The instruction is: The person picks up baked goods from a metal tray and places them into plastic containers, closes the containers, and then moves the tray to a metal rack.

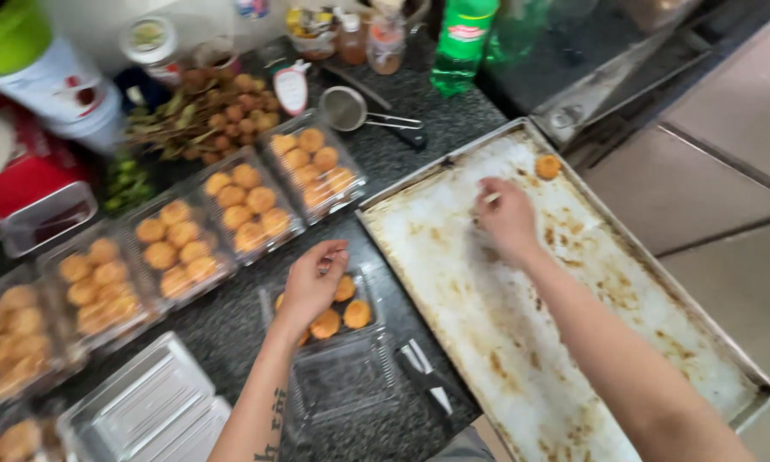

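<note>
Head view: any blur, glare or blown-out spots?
Head view: motion blur overall, worst at the left-edge cookie boxes; both the left hand and right hand soft; baking tray paper bright but readable; no hard shadows.

Background: green bottle point(463, 38), metal strainer point(347, 109), longan bunch point(214, 107), four filled clear boxes point(184, 244) in a row, empty clear containers point(141, 411) on dark surface point(231, 329).

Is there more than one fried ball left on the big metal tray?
No, only one orange fried ball lies on the baking tray, near its far corner, beyond the right hand.
</note>
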